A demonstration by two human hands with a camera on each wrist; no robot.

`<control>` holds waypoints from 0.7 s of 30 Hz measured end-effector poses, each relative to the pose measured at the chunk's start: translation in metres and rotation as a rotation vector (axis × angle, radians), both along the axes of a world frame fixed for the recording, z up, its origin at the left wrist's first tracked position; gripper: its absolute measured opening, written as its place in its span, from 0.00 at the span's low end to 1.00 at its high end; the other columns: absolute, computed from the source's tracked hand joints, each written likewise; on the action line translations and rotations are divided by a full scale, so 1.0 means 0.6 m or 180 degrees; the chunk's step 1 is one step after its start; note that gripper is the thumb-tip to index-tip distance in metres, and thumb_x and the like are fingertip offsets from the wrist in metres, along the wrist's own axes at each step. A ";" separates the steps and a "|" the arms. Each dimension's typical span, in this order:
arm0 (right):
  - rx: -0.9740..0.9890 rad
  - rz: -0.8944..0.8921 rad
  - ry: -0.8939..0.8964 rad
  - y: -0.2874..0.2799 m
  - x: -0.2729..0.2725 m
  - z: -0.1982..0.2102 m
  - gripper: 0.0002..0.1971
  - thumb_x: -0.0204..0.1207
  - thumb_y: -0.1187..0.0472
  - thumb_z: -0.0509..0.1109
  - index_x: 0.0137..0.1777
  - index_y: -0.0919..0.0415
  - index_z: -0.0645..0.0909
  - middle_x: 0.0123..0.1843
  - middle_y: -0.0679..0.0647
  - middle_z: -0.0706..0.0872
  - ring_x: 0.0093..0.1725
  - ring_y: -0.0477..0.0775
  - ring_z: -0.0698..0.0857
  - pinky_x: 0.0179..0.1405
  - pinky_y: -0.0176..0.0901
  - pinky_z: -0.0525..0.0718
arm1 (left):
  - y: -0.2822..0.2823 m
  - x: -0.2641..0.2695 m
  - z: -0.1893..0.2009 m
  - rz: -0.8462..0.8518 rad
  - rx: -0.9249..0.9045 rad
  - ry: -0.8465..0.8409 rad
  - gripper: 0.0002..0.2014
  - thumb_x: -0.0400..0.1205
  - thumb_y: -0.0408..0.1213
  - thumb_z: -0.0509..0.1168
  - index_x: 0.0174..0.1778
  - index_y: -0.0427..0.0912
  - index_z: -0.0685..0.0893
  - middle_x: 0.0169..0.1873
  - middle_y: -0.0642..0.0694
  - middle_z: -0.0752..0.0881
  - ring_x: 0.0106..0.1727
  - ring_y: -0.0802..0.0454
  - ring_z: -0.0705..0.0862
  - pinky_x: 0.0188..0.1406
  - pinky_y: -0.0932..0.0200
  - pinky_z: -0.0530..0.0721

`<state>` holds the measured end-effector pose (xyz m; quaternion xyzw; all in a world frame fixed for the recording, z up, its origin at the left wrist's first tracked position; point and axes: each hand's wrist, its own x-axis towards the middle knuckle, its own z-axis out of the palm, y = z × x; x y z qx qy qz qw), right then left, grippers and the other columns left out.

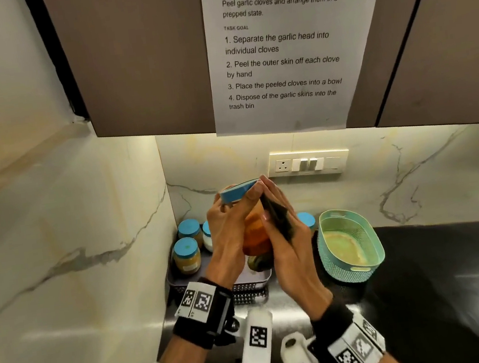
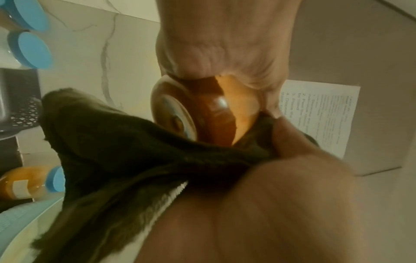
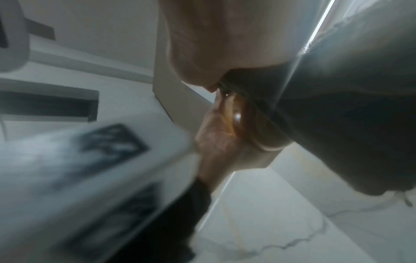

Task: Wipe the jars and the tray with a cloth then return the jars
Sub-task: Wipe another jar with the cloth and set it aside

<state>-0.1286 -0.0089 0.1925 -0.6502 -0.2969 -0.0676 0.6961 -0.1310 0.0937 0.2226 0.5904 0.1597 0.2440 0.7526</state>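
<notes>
Here, jar [image 1: 254, 235] between left fingers [image 1: 221, 211] and cloth [image 1: 278, 219].

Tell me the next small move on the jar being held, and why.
Probably turn the jar a little in the left hand, so the cloth held in the right hand meets another side; it now lies only against the jar's right side.

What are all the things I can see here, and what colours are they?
held jar: one, orange inside, blue lid, lifted and tilted
cloth: one, dark, against the held jar
other jars: at least four, blue lids, standing farther back
tray: one, grey, under the left three
basket: one, teal, right of the tray
paper sheet: one, white, up high
switch panel: one, cream, beyond the held jar
left hand: grips the held jar
right hand: holds the cloth
</notes>
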 end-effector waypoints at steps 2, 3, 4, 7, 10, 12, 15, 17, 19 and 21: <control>0.0033 -0.0042 0.0271 0.002 0.023 0.001 0.24 0.88 0.46 0.64 0.82 0.45 0.76 0.79 0.56 0.83 0.79 0.59 0.81 0.75 0.56 0.84 | -0.010 -0.005 0.000 -0.0065 -0.0029 0.0024 0.47 0.59 0.71 0.81 0.68 0.45 0.81 0.58 0.47 0.89 0.55 0.51 0.89 0.58 0.47 0.91; 0.0172 -0.0117 0.0598 0.000 0.035 0.010 0.19 0.89 0.49 0.64 0.78 0.48 0.81 0.73 0.57 0.88 0.74 0.61 0.86 0.69 0.53 0.88 | -0.015 -0.010 -0.001 -0.0166 -0.0140 0.0029 0.44 0.63 0.66 0.78 0.71 0.46 0.77 0.59 0.48 0.87 0.55 0.54 0.88 0.52 0.52 0.90; 0.0381 -0.0168 0.1002 -0.004 0.048 0.021 0.14 0.90 0.52 0.65 0.71 0.49 0.85 0.66 0.57 0.91 0.68 0.63 0.89 0.64 0.52 0.90 | -0.018 -0.012 -0.004 -0.0283 -0.0248 0.0042 0.43 0.65 0.64 0.75 0.74 0.48 0.75 0.61 0.49 0.85 0.56 0.54 0.87 0.48 0.56 0.88; 0.0752 0.0004 0.1882 -0.018 0.075 0.045 0.10 0.83 0.55 0.71 0.61 0.53 0.90 0.58 0.59 0.94 0.64 0.69 0.90 0.64 0.62 0.87 | -0.012 -0.012 -0.001 -0.0452 -0.0403 0.0111 0.42 0.66 0.69 0.79 0.72 0.51 0.80 0.65 0.46 0.87 0.64 0.45 0.88 0.58 0.46 0.90; 0.0631 0.0067 0.1805 -0.015 0.069 0.053 0.08 0.84 0.55 0.71 0.56 0.50 0.93 0.55 0.59 0.95 0.59 0.65 0.91 0.67 0.62 0.86 | -0.005 -0.006 0.005 -0.0384 -0.0595 0.0259 0.43 0.58 0.71 0.83 0.64 0.50 0.86 0.59 0.43 0.92 0.63 0.38 0.90 0.63 0.37 0.89; 0.0532 -0.0055 0.1411 -0.010 0.050 0.049 0.09 0.87 0.54 0.70 0.57 0.47 0.92 0.56 0.56 0.95 0.59 0.61 0.92 0.68 0.60 0.87 | 0.000 -0.002 0.004 -0.0383 -0.0614 0.0216 0.40 0.59 0.67 0.83 0.61 0.46 0.88 0.53 0.41 0.94 0.57 0.37 0.93 0.56 0.41 0.92; 0.0246 -0.0043 0.0197 -0.007 0.008 0.027 0.19 0.85 0.50 0.68 0.75 0.47 0.83 0.74 0.57 0.87 0.77 0.59 0.83 0.77 0.52 0.83 | 0.012 0.004 -0.001 -0.0337 -0.0509 0.0229 0.35 0.63 0.68 0.83 0.57 0.48 0.87 0.50 0.43 0.94 0.53 0.40 0.93 0.53 0.42 0.92; -0.0013 0.0111 -0.0175 -0.006 0.004 0.023 0.21 0.87 0.54 0.66 0.80 0.44 0.78 0.82 0.54 0.80 0.83 0.54 0.77 0.79 0.46 0.79 | 0.017 0.006 -0.008 -0.0293 -0.0451 0.0241 0.29 0.66 0.65 0.82 0.53 0.50 0.86 0.46 0.47 0.93 0.50 0.44 0.92 0.49 0.48 0.90; 0.0085 0.0079 0.0388 -0.002 0.021 0.049 0.14 0.89 0.56 0.66 0.69 0.41 0.86 0.68 0.56 0.91 0.69 0.57 0.89 0.66 0.47 0.87 | 0.010 0.004 -0.009 -0.0240 -0.0404 0.0207 0.28 0.66 0.63 0.78 0.54 0.47 0.88 0.45 0.48 0.94 0.47 0.46 0.94 0.47 0.51 0.91; 0.0158 -0.0050 0.0984 -0.002 0.039 0.064 0.10 0.90 0.54 0.66 0.57 0.43 0.90 0.54 0.57 0.95 0.58 0.60 0.93 0.60 0.55 0.90 | 0.003 0.004 -0.010 -0.0247 -0.0357 0.0116 0.35 0.63 0.63 0.78 0.60 0.43 0.88 0.48 0.46 0.95 0.50 0.45 0.95 0.49 0.49 0.93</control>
